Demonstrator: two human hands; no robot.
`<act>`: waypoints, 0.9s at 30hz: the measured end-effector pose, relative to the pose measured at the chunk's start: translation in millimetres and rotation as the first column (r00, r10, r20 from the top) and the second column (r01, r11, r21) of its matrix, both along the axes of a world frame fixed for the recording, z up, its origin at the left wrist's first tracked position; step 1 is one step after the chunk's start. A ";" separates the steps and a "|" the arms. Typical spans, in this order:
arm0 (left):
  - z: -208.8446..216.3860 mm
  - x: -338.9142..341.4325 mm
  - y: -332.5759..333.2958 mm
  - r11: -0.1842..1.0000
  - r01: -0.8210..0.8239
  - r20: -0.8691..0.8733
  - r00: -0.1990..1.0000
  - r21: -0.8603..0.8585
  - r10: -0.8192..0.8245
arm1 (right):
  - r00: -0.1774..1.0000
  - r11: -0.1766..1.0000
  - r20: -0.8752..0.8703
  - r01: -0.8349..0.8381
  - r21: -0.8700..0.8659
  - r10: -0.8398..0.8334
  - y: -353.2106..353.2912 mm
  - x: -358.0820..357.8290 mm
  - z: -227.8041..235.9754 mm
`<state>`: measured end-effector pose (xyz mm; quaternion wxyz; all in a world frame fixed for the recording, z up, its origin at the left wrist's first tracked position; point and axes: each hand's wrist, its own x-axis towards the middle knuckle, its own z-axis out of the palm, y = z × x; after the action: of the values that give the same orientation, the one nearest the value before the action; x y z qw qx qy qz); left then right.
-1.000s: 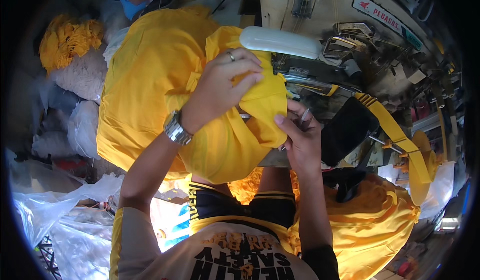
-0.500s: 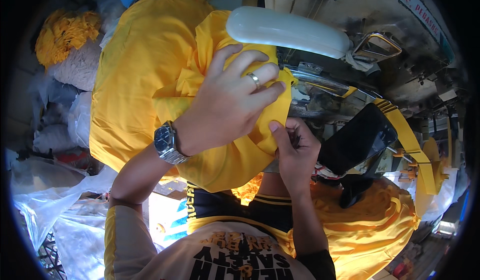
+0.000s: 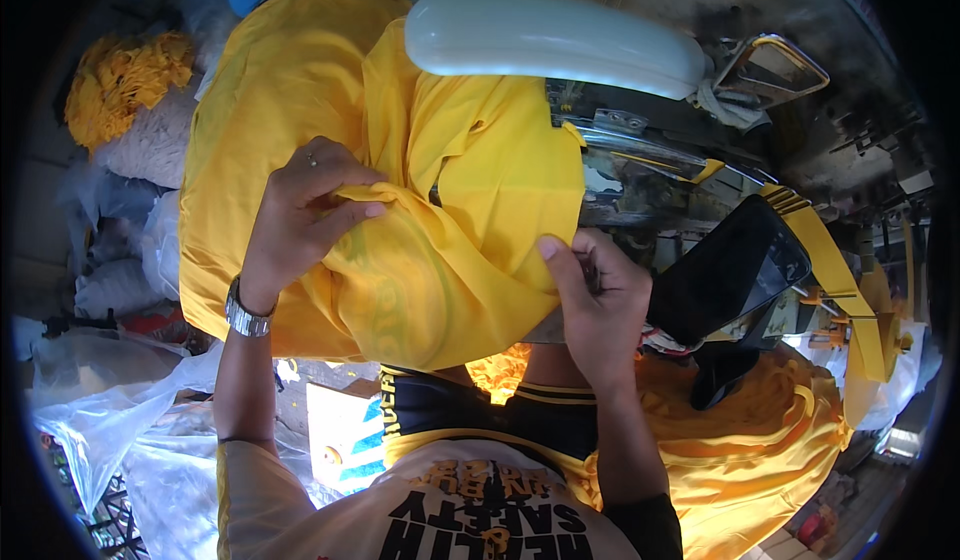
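Observation:
A large piece of yellow fabric (image 3: pixel 505 175) lies in folds in front of me, its right edge beside the metal parts of a sewing machine (image 3: pixel 625 130). My left hand (image 3: pixel 318 200), wearing a ring and a wristwatch (image 3: pixel 247 310), pinches a fold of this fabric between thumb and fingers. Lower right, my right hand (image 3: pixel 603 285) pinches the fabric's edge with the thumb on top; its curled fingers are partly hidden. Above the fabric hangs a long white lamp-like tube (image 3: pixel 550 45).
A dark phone (image 3: pixel 728 272) is propped to the right of my right hand. Behind it hangs a yellow strip (image 3: pixel 825 270). Yellow cloth (image 3: pixel 730 450) is heaped at lower right. Clear plastic bags (image 3: pixel 150 440) lie at left, under a yellow bundle (image 3: pixel 128 88).
My left hand has moved left from the fabric's right edge, and went from spread flat to pinching a fold. The right hand keeps its pinch at nearly the same place.

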<state>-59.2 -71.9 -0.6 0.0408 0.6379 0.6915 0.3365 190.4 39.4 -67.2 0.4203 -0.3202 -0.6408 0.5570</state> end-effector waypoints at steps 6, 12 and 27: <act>8.1 23.6 -29.4 0.965 0.067 -0.021 0.998 0.252 -0.064 | 1.000 1.000 0.018 0.015 -0.017 -0.014 -0.1 1.7 8.5; -10.5 71.9 -47.7 0.870 0.419 -0.323 0.887 0.260 -0.330 | 0.993 1.000 0.116 -0.010 -0.010 0.011 -1.7 5.6 18.5; 8.5 -18.1 -41.4 0.934 -0.075 -0.095 0.989 0.350 0.115 | 0.989 0.995 0.133 -0.047 -0.084 0.058 -2.2 8.8 22.6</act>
<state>-77.3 -113.3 7.8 -0.1277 0.6190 0.6528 0.4175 199.1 37.3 -44.6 0.3476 -0.3568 -0.6531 0.5704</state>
